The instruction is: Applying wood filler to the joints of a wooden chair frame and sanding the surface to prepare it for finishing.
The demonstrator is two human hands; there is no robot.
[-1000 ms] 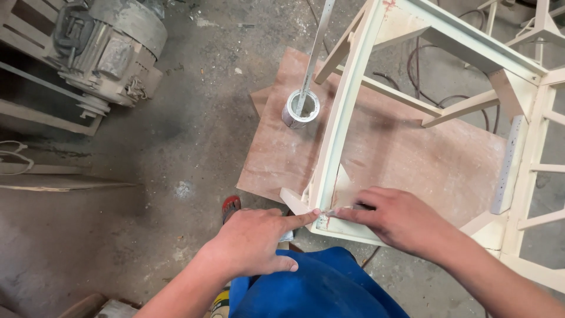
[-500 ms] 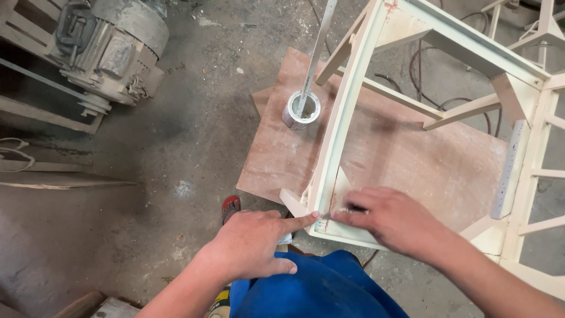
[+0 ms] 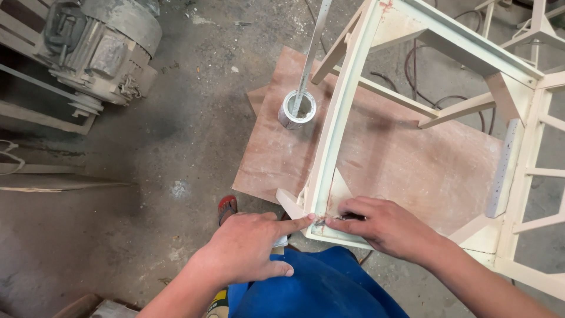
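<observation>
Pale cream-painted wooden frame (image 3: 344,112), standing on a brown plywood sheet (image 3: 412,159) laid over the grey concrete floor (image 3: 176,153). Near corner of frame at the sheet's near edge, both hands meeting there. Left hand (image 3: 250,250): forefinger stretched out, tip pressed against the frame's corner joint, other fingers curled under, holding nothing. Right hand (image 3: 382,227): fingers drawn together, pinched on a small dark object (image 3: 347,218) at the same corner, too small to identify. Fingertips of the two hands nearly touching. Metal tin (image 3: 297,109) on the sheet's far left part, just beside the frame's left rail, a thin metal strip (image 3: 312,47) standing tilted in it. Grey electric motor (image 3: 103,47) well apart at the floor's far left. Dark cable (image 3: 412,88) on the floor beyond the sheet's far edge. Blue clothing (image 3: 318,291) and a red sandal (image 3: 226,207) below the hands.
</observation>
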